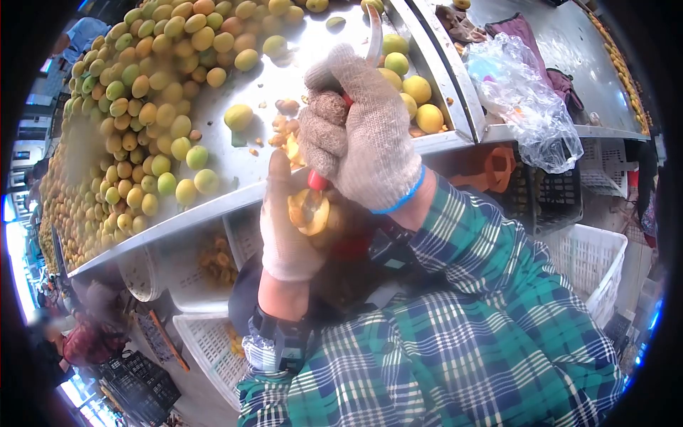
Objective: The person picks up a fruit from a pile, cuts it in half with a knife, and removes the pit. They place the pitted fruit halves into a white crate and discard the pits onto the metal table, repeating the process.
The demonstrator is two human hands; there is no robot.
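My right hand [366, 135], in a knitted glove with a blue cuff edge, is wrapped round the red handle [317, 181] of a curved knife. The knife's blade [375, 35] points up and away from me past the fist. Just below the handle's lower end, my left hand [288, 235], also gloved, grips a cut-open apricot [310, 212], its yellow flesh and hollow showing. The left thumb stretches upward beside the fruit. Loose apricot pieces [284, 135] lie on the metal table beyond my hands.
A big heap of apricots [135, 107] covers the metal table's left side [238, 167]. More apricots [417, 89] sit in the right-hand section. Clear plastic bags [526, 99] hang over the edge. White crates [206, 349] stand below; a person [92, 341] is at lower left.
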